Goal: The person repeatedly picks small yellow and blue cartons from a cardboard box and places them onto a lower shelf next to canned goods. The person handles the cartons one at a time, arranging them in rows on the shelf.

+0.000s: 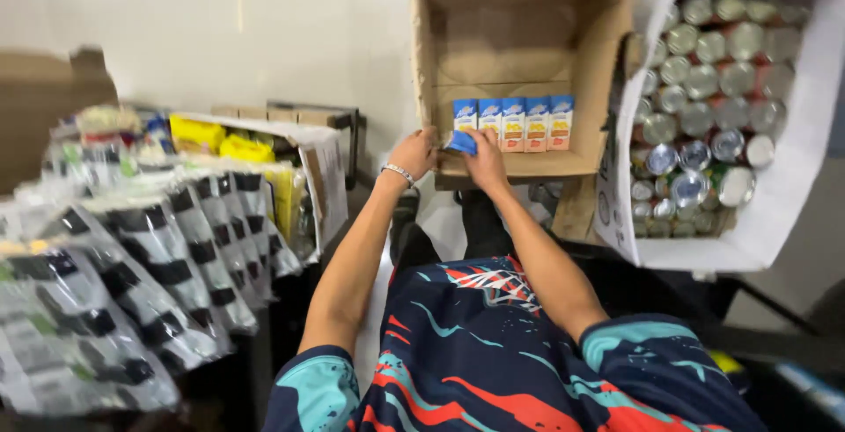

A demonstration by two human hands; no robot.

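Note:
A brown cardboard box [607, 54] lies tipped on its side ahead of me, its opening facing me. Several small blue-and-orange cartons [525, 122] stand in a row along its lower edge. My left hand [414, 152] and my right hand [485, 156] meet at the left end of that row. Both pinch a small blue carton [459, 142] at the box's front lip. A silver bracelet [398, 172] circles my left wrist.
A white box [792, 177] packed with several silver cans stands at the right. Clear plastic packs with black bands [158, 256] pile up at the left. Behind them sits an open box with yellow packets [220, 140]. A pale wall runs behind.

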